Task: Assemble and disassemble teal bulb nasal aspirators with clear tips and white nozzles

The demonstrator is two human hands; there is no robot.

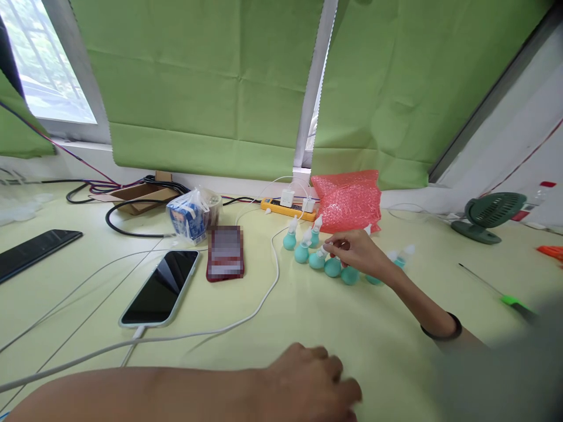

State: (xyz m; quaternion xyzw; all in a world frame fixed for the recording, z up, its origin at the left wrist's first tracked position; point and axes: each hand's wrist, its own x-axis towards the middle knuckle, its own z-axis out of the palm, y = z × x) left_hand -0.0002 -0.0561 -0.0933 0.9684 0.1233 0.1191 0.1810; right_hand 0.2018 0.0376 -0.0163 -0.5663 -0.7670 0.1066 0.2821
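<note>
Several small teal bulb bottles (pixel 301 252) with white nozzles lie in a row on the pale yellow table (pixel 308 310), in front of a pink bubble-wrap bag (pixel 348 200). My right hand (pixel 358 252) reaches out over the row, its fingertips pinched on the white nozzle of one teal bottle (pixel 332 266). A dark band sits on that forearm. My left hand (pixel 314 381) rests on the table at the near edge, fingers curled under with nothing seen in them.
A phone (pixel 160 287) on a white charging cable lies at centre left, a red object (pixel 225 253) beside it, a wrapped carton (pixel 189 218) behind. A power strip (pixel 288 208), cardboard box (pixel 141 196), green fan (pixel 486 217), another dark phone (pixel 35 249) and a green-handled tool (pixel 512 302) lie around.
</note>
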